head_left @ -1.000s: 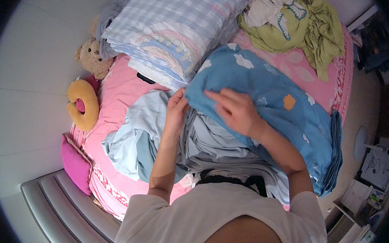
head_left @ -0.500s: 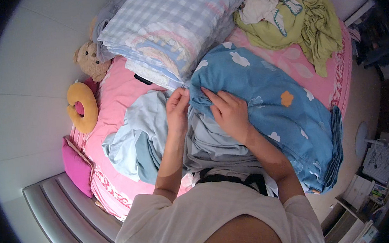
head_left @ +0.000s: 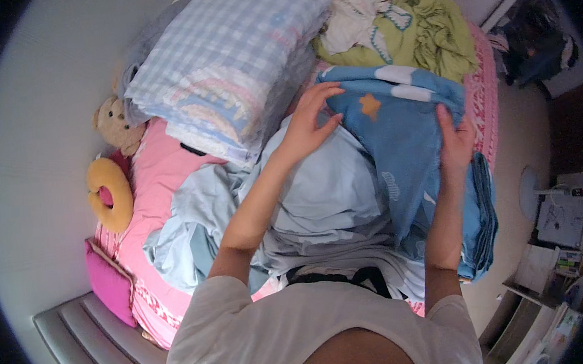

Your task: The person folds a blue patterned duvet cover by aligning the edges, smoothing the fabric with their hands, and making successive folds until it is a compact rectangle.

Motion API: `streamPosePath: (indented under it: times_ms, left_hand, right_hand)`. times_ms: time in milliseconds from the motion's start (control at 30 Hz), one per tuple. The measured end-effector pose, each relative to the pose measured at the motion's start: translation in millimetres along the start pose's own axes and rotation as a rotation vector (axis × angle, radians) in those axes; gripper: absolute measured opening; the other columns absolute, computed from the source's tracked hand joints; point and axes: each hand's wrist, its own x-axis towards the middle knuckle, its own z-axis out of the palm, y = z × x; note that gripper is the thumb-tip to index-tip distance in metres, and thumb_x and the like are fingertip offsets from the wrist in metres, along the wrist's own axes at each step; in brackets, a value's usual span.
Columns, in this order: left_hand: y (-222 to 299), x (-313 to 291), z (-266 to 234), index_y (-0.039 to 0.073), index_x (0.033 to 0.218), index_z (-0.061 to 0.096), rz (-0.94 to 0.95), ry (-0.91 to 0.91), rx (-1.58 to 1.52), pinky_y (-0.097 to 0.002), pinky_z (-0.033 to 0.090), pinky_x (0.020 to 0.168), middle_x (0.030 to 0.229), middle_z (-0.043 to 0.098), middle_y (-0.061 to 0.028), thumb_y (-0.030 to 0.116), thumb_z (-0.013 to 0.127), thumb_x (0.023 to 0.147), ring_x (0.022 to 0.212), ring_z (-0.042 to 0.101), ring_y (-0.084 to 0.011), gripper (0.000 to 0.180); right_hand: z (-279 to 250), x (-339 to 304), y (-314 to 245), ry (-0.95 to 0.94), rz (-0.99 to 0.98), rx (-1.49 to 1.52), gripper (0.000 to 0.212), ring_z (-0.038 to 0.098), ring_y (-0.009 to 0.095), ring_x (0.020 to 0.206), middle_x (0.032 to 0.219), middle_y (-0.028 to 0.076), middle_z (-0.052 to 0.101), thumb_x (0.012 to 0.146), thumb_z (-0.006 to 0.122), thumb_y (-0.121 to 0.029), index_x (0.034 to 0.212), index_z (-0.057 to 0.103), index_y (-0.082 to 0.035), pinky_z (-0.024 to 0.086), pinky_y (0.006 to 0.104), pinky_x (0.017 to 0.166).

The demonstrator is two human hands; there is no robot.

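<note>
A blue cloth (head_left: 408, 142) patterned with white clouds and an orange star lies partly folded on the bed, its far edge turned over in a thick band. At its far left corner is my left hand (head_left: 311, 122), fingers stretched over the edge and thumb apart from them. My right hand (head_left: 457, 143) grips the right side, thumb on top of the cloth, the other fingers partly hidden at its edge. Rumpled pale blue-grey bedding (head_left: 325, 179) lies between my arms, next to the blue cloth.
A stack of checked bedding (head_left: 227, 64) sits at the far left of the pink bed sheet (head_left: 159, 155). Green fabric (head_left: 427, 31) is heaped at the back right. A teddy bear (head_left: 119, 124), yellow neck pillow (head_left: 111, 194) and magenta cushion (head_left: 110, 283) line the left wall.
Both hands have moved apart and to the right from the cloth's left end. The blue cloth has been drawn rightward and its far part folded over, uncovering more pale bedding.
</note>
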Motion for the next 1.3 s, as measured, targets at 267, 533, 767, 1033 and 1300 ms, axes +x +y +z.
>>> streamPosePath:
  times_ms: [267, 533, 767, 1033, 1300]
  left_hand:
    - [-37.1, 93.0, 58.0, 0.011, 0.121, 0.048, 0.329, -0.156, 0.326, -0.0431, 0.030, 0.099, 0.118, 0.052, -0.0122, 0.015, 0.071, 0.069, 0.115, 0.046, -0.0291, 0.057]
    - [-41.2, 161.8, 57.7, 0.010, 0.099, 0.055, 0.584, -0.722, 0.466, -0.0404, 0.032, 0.090, 0.093, 0.059, -0.0086, 0.033, 0.071, 0.069, 0.096, 0.055, -0.0259, 0.041]
    - [24.6, 181.9, 34.1, 0.007, 0.085, 0.064, 0.656, -0.673, 0.241, -0.0411, 0.032, 0.094, 0.081, 0.061, -0.0061, 0.026, 0.067, 0.077, 0.090, 0.056, -0.0237, 0.021]
    - [75.5, 138.3, 62.6, 0.006, 0.082, 0.066, 0.739, -0.562, -0.066, -0.0395, 0.037, 0.086, 0.078, 0.061, -0.0031, 0.022, 0.066, 0.078, 0.078, 0.058, -0.0203, 0.017]
    - [12.0, 176.5, 55.0, 0.008, 0.095, 0.061, -0.063, -0.254, -0.084, -0.0371, 0.041, 0.078, 0.072, 0.057, -0.0052, 0.014, 0.072, 0.071, 0.076, 0.056, -0.0211, 0.028]
  right_hand:
    - [-97.3, 9.5, -17.3, 0.220, 0.086, 0.053, 0.020, 0.058, 0.012, 0.082, 0.093, 0.006, 0.063, 0.086, 0.063, -0.019, 0.098, 0.063, -0.002, 0.046, 0.0235, 0.074]
    - [-192.7, -12.3, -10.5, 0.550, -0.034, 0.006, 0.020, 0.057, 0.014, 0.086, 0.097, 0.007, 0.063, 0.088, 0.060, -0.015, 0.100, 0.061, 0.000, 0.046, 0.0259, 0.077]
    - [-209.1, -27.1, -14.9, 0.615, -0.005, -0.017, 0.026, 0.057, 0.012, 0.084, 0.098, 0.006, 0.062, 0.090, 0.057, -0.022, 0.105, 0.059, -0.001, 0.046, 0.0240, 0.075]
    - [-213.1, -29.4, 11.8, 0.426, 0.248, -0.120, 0.027, 0.058, 0.012, 0.075, 0.091, 0.005, 0.062, 0.092, 0.053, -0.028, 0.100, 0.058, -0.002, 0.047, 0.0252, 0.066]
    - [-234.3, -75.8, 5.2, 0.477, -0.072, 0.015, 0.039, 0.058, 0.019, 0.092, 0.101, 0.011, 0.061, 0.086, 0.062, -0.033, 0.101, 0.058, 0.003, 0.047, 0.0333, 0.081]
